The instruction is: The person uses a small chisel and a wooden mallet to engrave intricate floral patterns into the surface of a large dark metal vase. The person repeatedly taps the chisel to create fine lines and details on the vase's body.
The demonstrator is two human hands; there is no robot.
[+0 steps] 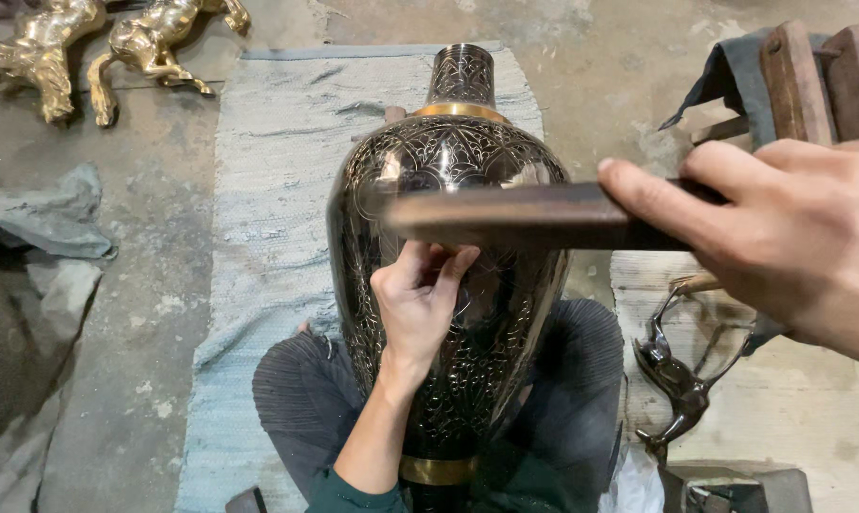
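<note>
A large dark engraved metal vase (pixel 453 171) with brass bands lies across my lap, its neck pointing away from me. My left hand (pixel 418 299) rests on the vase's belly, fingers pinched together as if on a small tool that I cannot make out. My right hand (pixel 781 237) is raised close to the camera and grips a flat wooden mallet (pixel 515 217), which is blurred and hangs level over the vase above my left hand.
A pale woven mat (pixel 277 190) lies under the vase on the concrete floor. Two brass horse figures (pixel 97 47) stand at the top left. A dark metal figurine (pixel 681 375) lies at my right, wooden blocks (pixel 819 81) on cloth at the top right, and grey rags (pixel 49 218) on the left.
</note>
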